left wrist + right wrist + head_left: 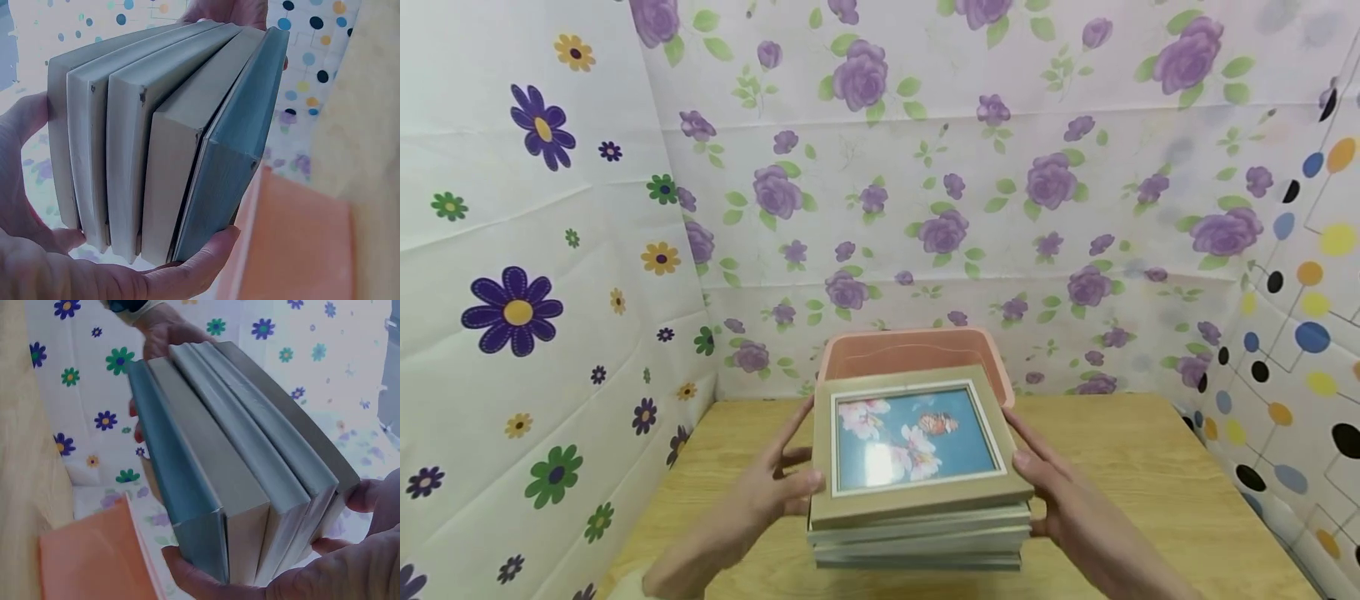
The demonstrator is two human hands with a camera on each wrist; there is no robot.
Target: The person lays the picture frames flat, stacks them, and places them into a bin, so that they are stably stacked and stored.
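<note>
A stack of several picture frames (917,533) is held up between both hands. The top picture frame (829,442) has a beige border, a white inner edge and a blue picture of pink blossoms and a butterfly. From the left, my left hand (767,492) grips the stack, its thumb beside the top frame. On the opposite side my right hand (1056,492) grips it, thumb at the top frame's edge and other fingers lower down. The left wrist view shows layered pale frames, with a bluish frame (219,181) at the stack's bottom. Fingers of both hands reach under that bluish frame.
Behind the stack, a pink plastic bin (917,342) stands at the back of the wooden table (1120,483), partly hidden by the frames. Flower-patterned sheets (880,183) hang at the back and left, and a dotted sheet (1292,358) hangs at the right.
</note>
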